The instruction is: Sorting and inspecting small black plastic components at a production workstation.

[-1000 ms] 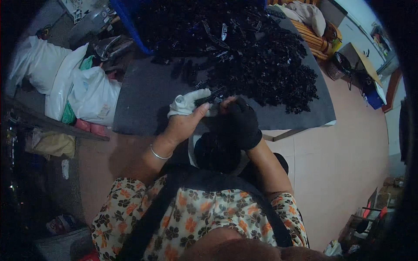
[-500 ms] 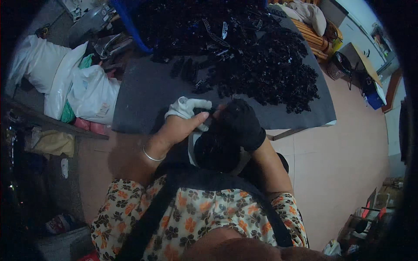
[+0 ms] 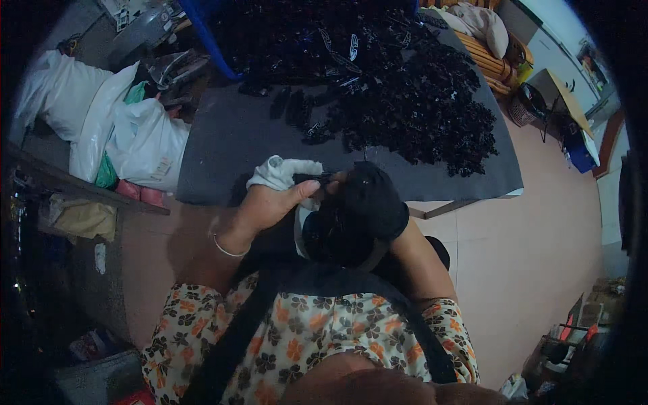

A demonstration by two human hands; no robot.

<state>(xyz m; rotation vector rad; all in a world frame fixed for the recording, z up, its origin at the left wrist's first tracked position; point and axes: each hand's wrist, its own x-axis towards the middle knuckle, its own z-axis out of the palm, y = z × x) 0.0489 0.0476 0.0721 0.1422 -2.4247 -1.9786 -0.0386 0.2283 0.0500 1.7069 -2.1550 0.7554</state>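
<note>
My left hand [image 3: 273, 192], in a white glove that leaves the thumb bare, pinches a small black part [image 3: 316, 179] between thumb and fingers. Against it from the right comes my right hand [image 3: 371, 199], in a black glove with bare fingertips closed at the part's other end. The part's exact kind is too dark to make out. Below both hands, at my lap, is a white-rimmed container [image 3: 300, 236] with dark contents. A large heap of small black plastic parts [image 3: 418, 108] covers the far and right side of the dark grey table [image 3: 229, 148].
A blue bin edge [image 3: 216, 44] rises at the table's far left. White sacks [image 3: 145, 145] lie on a shelf to the left. Right of the table are a bamboo seat [image 3: 489, 64], a dark waste basket [image 3: 526, 104] and a blue box [image 3: 580, 148].
Both hands have come slightly nearer to me, still joined at the small black part. My left hand has shifted a little left. The view has tilted slightly.
</note>
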